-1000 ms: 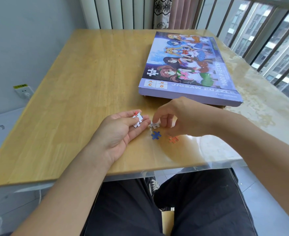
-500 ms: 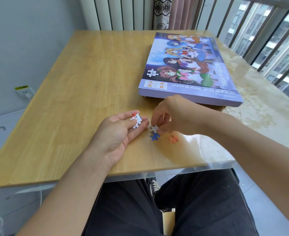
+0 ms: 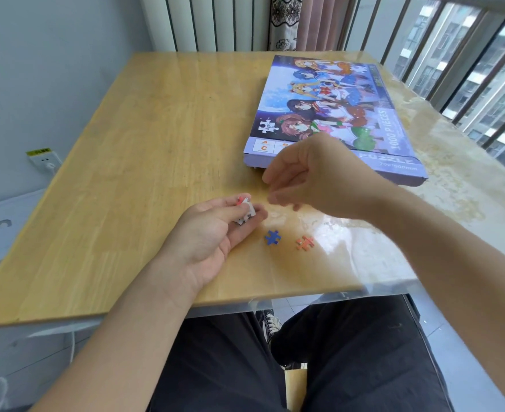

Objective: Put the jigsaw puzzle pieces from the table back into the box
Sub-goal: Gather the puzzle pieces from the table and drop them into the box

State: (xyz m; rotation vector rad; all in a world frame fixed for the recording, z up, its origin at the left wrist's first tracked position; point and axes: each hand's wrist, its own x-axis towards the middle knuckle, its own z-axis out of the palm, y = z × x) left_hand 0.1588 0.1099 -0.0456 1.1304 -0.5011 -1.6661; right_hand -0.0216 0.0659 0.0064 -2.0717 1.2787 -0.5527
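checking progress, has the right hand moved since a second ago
Yes. The right hand has lifted off the small blue jigsaw piece and orange jigsaw piece, now overlapping the purple puzzle box.

A few small white and red cardboard puzzle pieces (image 3: 245, 211) are held in the palm-up left hand (image 3: 212, 236) on the light wooden table (image 3: 144, 162). The right hand (image 3: 319, 179), fingers loosely curled and blurred, is raised above a blue piece (image 3: 272, 237) and an orange piece (image 3: 304, 243). A purple illustrated puzzle box (image 3: 334, 114) lies closed behind.
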